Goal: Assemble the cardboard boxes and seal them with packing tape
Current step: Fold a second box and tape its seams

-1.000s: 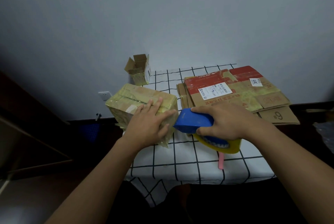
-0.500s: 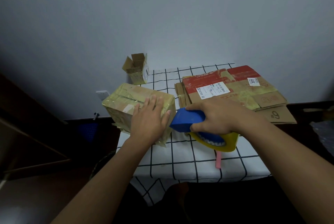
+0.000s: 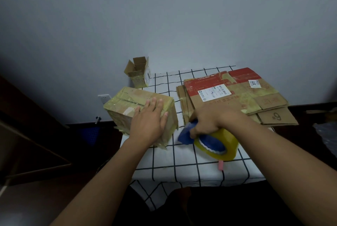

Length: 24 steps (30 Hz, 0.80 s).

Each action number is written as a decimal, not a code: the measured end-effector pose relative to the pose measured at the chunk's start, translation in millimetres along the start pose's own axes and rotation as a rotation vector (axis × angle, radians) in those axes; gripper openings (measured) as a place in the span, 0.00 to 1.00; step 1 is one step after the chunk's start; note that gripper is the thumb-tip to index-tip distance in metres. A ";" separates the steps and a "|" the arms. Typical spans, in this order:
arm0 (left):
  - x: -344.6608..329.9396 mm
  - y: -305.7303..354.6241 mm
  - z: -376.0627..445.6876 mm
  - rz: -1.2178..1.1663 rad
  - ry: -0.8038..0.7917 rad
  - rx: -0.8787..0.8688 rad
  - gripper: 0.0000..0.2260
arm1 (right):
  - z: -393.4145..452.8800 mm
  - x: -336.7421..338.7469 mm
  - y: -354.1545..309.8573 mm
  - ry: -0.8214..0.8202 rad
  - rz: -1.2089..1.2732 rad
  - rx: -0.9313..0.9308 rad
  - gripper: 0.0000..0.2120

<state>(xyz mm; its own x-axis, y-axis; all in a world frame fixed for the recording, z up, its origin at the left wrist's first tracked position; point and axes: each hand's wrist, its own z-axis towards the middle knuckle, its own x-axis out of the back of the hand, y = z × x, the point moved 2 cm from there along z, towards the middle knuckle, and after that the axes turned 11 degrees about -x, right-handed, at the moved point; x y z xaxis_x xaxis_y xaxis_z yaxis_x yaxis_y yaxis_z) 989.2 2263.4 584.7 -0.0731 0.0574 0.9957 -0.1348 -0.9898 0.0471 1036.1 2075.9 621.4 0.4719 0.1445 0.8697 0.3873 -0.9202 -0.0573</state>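
Half a second back the tape gun (image 3: 209, 139) met the box's (image 3: 140, 109) near corner; now it sits clear of it, lower and to the right over the bench (image 3: 182, 163). Two made-up boxes show: the taped one at the bench's left edge and a small open box (image 3: 139, 72) behind. One flat stack (image 3: 233, 96) lies right. Left hand (image 3: 149, 121) presses flat, fingers straight, on the taped box. Right hand (image 3: 209, 119) grips the gun, fingers curled.
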 end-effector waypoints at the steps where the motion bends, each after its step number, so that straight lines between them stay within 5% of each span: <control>1: -0.1 -0.9 0.1 0.004 0.000 -0.004 0.26 | -1.8 -6.2 7.2 0.036 0.048 -0.001 0.30; 7: 3.0 -2.8 1.4 0.055 -0.010 -0.015 0.27 | -13.5 -27.7 32.9 0.300 0.261 0.063 0.24; 18: 33.6 -36.9 -10.0 -0.019 0.149 0.085 0.21 | -12.2 -56.8 7.2 0.184 0.172 0.221 0.41; 24: 42.1 -56.3 -21.9 0.009 0.261 0.091 0.21 | -5.2 -87.4 -42.6 0.288 -0.034 0.282 0.36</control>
<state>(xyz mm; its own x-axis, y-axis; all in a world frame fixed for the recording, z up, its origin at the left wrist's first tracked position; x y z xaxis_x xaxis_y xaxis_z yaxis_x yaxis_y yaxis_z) 972.0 2324.4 622.2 -0.3273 0.0681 0.9425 -0.0442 -0.9974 0.0567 974.2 2100.6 550.4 0.2298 0.0283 0.9728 0.6199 -0.7748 -0.1239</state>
